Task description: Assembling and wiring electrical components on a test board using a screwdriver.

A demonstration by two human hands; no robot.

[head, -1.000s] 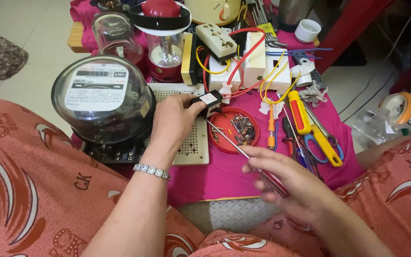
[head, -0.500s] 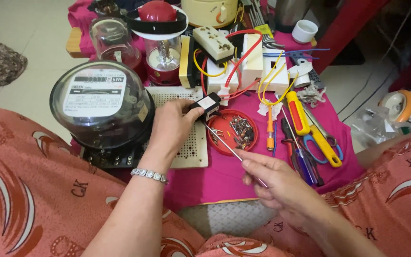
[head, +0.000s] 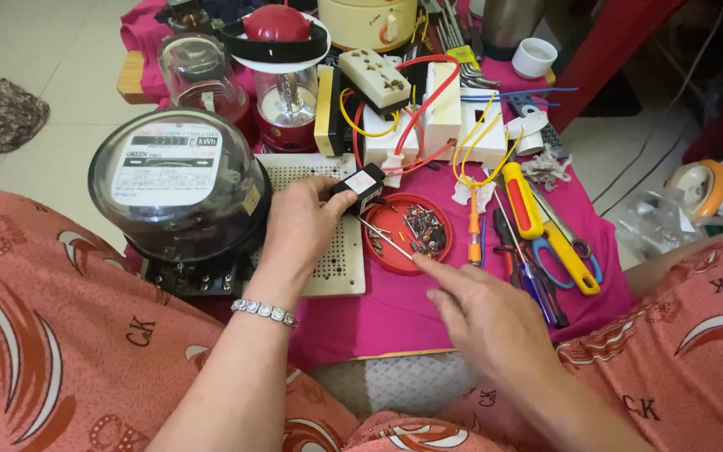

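Note:
My left hand [head: 299, 224] grips a small black box with a white label [head: 360, 186], holding it over the corner of a white perforated board [head: 340, 264]. My right hand [head: 483, 314] holds a thin metal screwdriver [head: 388, 241]. Its tip points at the underside of the black box. The shaft crosses a round red lid [head: 387, 219] that holds several small screws. A silver bracelet [head: 265, 310] is on my left wrist.
A round glass-domed electric meter [head: 179, 186] stands left of my left hand. Behind lie white sockets with red and yellow wires [head: 441, 113], a red lamp [head: 282, 84] and a white cup [head: 535, 57]. Yellow-handled pliers [head: 550, 230] and an orange screwdriver [head: 473, 226] rest on the pink cloth [head: 395, 314].
My right hand has moved forward and left, bringing the screwdriver tip up to the black box. My left hand has kept the box in nearly the same place.

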